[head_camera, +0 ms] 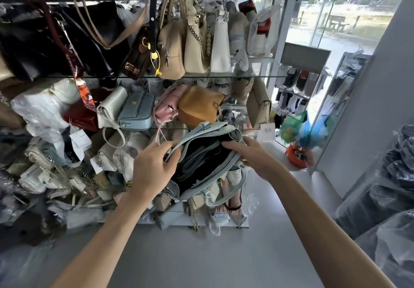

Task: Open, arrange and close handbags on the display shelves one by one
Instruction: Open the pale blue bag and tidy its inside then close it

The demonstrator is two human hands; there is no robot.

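A pale blue handbag [215, 176] hangs in the air in front of the glass shelves [201, 76], its top zip open and its black lining showing. My left hand [152, 166] grips the bag's left end, fingers curled over the zip edge. My right hand [251, 153] holds the right end of the opening, fingers hooked over the rim. The bag's strap loops down below it. Behind it on the middle shelf stand a mustard bag [199, 106], a pink bag [167, 106] and a blue-grey bag [136, 113].
The upper shelf carries beige, cream and white bags [195, 41] and black bags [56, 41] at left. A heap of bags and plastic wrapping [56, 171] fills the lower left. Wrapped stock [394, 198] sits at right. A glass wall [336, 30] stands behind the shelves; grey floor lies below.
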